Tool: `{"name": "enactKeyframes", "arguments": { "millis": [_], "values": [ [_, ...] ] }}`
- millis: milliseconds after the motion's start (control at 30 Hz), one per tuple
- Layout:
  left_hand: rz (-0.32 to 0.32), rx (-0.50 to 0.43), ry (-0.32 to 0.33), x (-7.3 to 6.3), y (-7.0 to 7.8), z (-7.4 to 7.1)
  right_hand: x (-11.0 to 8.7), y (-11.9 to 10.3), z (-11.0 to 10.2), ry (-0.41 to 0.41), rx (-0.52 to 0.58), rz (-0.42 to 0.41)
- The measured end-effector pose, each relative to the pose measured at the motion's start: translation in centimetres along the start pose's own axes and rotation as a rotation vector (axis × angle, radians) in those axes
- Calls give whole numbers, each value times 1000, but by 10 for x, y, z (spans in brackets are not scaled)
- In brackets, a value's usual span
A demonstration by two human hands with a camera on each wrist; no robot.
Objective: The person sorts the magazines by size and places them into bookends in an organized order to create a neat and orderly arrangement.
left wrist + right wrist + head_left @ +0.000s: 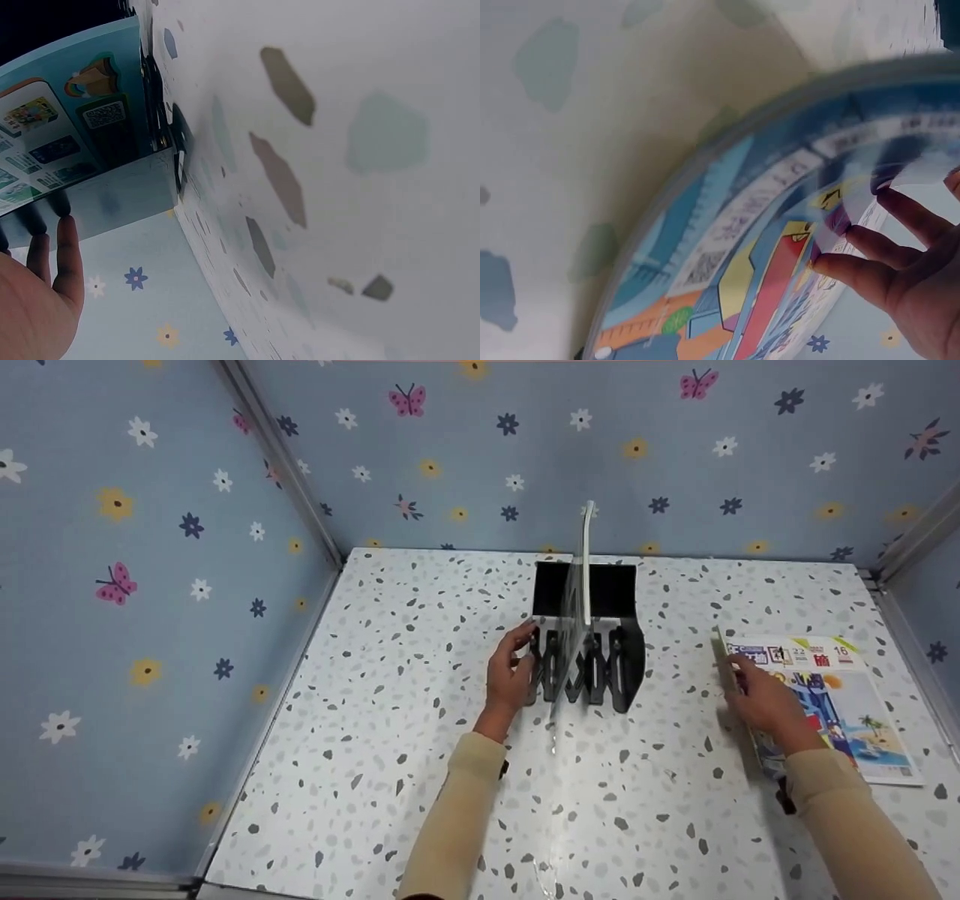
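A black book stand (632, 660) with slotted crossbars stands on the table, with a thin magazine (586, 562) upright in it, seen almost edge-on. My left hand (510, 675) is at the stand's left side; in the left wrist view its extended fingertips touch a smooth grey plate (127, 196) beside the magazine's blue printed cover (56, 112). On the right, my right hand (769, 709) holds a colourful magazine (772, 255) by its left edge, which is raised and bent. Underneath lies another magazine (874, 720) with a beach picture on its cover.
The speckled white table (390, 675) meets a blue flowered panel (480, 457) at the back and another panel (120, 637) at the left. Metal rails (281, 457) run along the panel corners.
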State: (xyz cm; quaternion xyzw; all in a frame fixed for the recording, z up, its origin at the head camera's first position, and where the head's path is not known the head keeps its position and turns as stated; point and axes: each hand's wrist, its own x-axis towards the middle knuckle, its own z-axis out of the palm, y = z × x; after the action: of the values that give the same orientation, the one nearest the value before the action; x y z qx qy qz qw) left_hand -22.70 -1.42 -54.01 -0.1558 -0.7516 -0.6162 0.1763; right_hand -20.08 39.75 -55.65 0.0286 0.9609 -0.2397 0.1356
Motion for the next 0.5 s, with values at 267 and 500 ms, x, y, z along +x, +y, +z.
{"name": "enactKeyframes", "arguments": {
  "millis": [267,500],
  "values": [
    [-13,-16,-5,-2,5,-1,-1,5,-4,-28,27,-26],
    [6,9,8,-2,9,-1,-3,8,-12,-99,82,-6]
  ]
}}
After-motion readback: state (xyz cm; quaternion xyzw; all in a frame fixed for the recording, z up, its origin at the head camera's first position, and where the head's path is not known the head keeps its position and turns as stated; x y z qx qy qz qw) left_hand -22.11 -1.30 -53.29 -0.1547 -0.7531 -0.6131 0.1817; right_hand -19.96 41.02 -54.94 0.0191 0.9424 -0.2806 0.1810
